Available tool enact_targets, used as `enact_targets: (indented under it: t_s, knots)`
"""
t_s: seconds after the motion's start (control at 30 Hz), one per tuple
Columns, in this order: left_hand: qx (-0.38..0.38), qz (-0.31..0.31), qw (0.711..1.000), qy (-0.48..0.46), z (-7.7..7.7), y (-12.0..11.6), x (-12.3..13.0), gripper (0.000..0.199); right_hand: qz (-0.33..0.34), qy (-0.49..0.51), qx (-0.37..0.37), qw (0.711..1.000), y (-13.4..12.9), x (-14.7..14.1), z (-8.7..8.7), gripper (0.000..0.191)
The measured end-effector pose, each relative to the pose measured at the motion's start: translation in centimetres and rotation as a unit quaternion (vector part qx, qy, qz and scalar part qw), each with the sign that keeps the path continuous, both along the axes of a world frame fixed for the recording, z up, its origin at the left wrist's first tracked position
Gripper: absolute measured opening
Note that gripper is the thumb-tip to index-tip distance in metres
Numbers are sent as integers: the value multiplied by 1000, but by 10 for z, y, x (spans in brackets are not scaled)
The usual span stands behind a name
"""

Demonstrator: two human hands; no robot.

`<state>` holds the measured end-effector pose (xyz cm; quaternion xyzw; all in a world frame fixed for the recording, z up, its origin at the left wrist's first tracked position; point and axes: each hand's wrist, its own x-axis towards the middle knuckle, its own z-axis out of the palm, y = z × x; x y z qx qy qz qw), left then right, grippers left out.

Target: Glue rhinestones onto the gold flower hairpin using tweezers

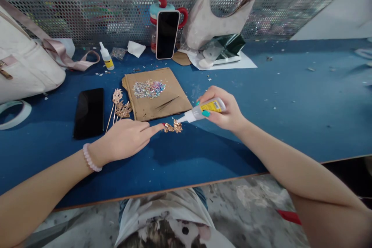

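My right hand (222, 108) is wrapped round a glue bottle (202, 110) with a yellow label, tilted so its white nozzle points down-left at a gold flower ornament (177, 126). The nozzle tip is at the ornament's upper edge. My left hand (128, 137) reaches in from the left, its index fingertip on the ornament's left end; the other fingers look curled, and anything under them is hidden. Above my left hand lie several gold flower hairpins (123, 109). Behind the ornament, a cardboard square (145, 111) carries a heap of colourful rhinestones (149, 88) and metal tweezers (167, 102).
A black phone (88, 113) and tape roll (14, 114) lie left. Behind stand a second glue bottle (107, 57), a propped phone (167, 35) and a red-handled cup (153, 27). White bags (27, 56) and a dark green packet (226, 46) sit farther back.
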<state>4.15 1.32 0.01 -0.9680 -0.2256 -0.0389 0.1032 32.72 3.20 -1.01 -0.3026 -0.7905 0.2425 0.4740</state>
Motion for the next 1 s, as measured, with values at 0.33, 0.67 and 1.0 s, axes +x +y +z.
enact_targets:
  t_s: [0.33,0.67,1.0]
  knots:
    - [-2,5,1000,5,0,0,1,36,0,-12,12,1000,-2,-2,1,16]
    - [-7,4,1000,17,0,0,1,35,-2,-27,55,998,-4,-4,4,12]
    - [-2,-2,1000,4,0,-1,0,34,-12,-28,55,998,-5,-1,4,12]
